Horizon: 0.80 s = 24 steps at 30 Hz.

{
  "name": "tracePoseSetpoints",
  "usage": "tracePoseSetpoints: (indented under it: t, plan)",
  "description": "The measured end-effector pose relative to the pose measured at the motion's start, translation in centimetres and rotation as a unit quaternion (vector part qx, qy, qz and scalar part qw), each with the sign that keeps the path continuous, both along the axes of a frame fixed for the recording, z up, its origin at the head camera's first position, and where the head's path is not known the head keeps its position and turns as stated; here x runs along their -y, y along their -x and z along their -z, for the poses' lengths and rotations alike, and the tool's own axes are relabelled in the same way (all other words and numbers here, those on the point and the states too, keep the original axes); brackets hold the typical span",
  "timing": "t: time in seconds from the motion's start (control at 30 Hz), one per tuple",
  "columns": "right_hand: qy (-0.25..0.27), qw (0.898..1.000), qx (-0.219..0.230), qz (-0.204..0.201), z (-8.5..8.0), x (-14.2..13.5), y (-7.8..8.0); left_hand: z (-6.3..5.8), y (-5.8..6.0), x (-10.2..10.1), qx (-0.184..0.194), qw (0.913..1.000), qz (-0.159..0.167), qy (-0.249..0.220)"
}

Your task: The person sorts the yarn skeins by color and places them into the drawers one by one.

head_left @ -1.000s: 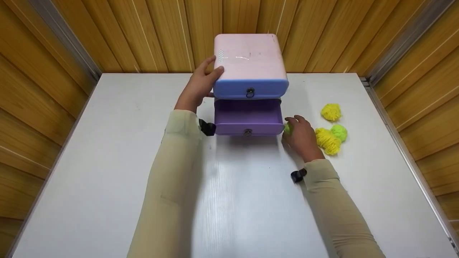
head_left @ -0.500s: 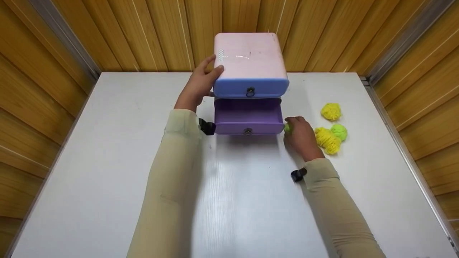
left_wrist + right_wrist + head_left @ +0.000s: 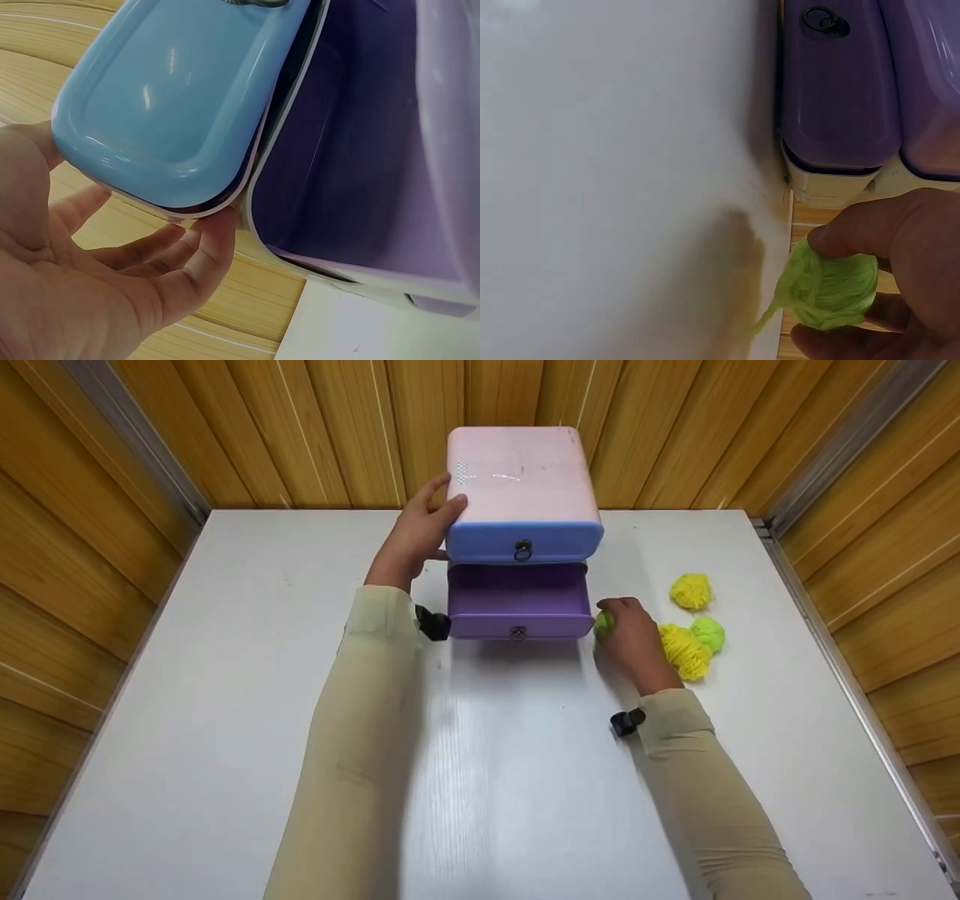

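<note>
A small drawer cabinet (image 3: 517,472) with a pink top stands at the back of the table. Its blue top drawer (image 3: 487,541) is closed, and a purple drawer (image 3: 519,626) below is pulled out. My left hand (image 3: 416,532) grips the cabinet's left side, thumb on the top edge, fingers along the side wall. Beside the purple drawer's right front corner, my right hand (image 3: 637,643) pinches a light green yarn ball (image 3: 829,285) between thumb and fingers. A loose strand hangs from it in the right wrist view. Another purple drawer (image 3: 840,97) shows lower down there, closed.
To the right of my right hand lie a yellow yarn ball (image 3: 691,592), a longer yellow yarn bundle (image 3: 684,652) and a second green yarn ball (image 3: 707,634). Wood-panelled walls (image 3: 420,405) border the white table (image 3: 510,780) at the back and sides.
The right hand has shifted slightly, and more of the green yarn ball shows between its fingers. The left hand keeps its place on the cabinet, and the drawers have not moved.
</note>
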State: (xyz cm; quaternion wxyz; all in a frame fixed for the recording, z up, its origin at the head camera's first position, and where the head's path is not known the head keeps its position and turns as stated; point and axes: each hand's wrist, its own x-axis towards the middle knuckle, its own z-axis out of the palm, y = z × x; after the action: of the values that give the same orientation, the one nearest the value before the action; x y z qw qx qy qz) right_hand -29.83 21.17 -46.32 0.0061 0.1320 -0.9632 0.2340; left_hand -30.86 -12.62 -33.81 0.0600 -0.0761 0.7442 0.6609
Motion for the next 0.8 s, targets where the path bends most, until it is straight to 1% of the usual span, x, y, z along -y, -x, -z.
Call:
tracePoseSetpoints:
  t: [0.1,0.23,0.43,0.63,0.8]
  plan:
    - [0.003,1.0,-0.004,0.004,-0.5,0.0,-0.1,-0.1,0.0,0.0,0.002,1.0,-0.001,-0.003]
    - [0.005,1.0,-0.021,0.003,-1.1,0.1,-0.2,-0.1,0.1,-0.1,0.004,1.0,-0.001,-0.005]
    - [0.019,0.998,-0.062,-0.002,-1.9,0.4,-0.6,-0.1,0.1,-0.1,0.007,1.0,-0.005,-0.002]
    - [0.036,0.995,-0.098,-0.006,-2.9,0.8,-1.1,0.0,0.0,-0.1,0.007,0.9999,-0.009,-0.003]
    - [0.043,0.991,-0.128,-0.012,-3.5,1.0,-1.5,0.1,0.0,-0.1,0.005,0.9999,-0.009,-0.004]
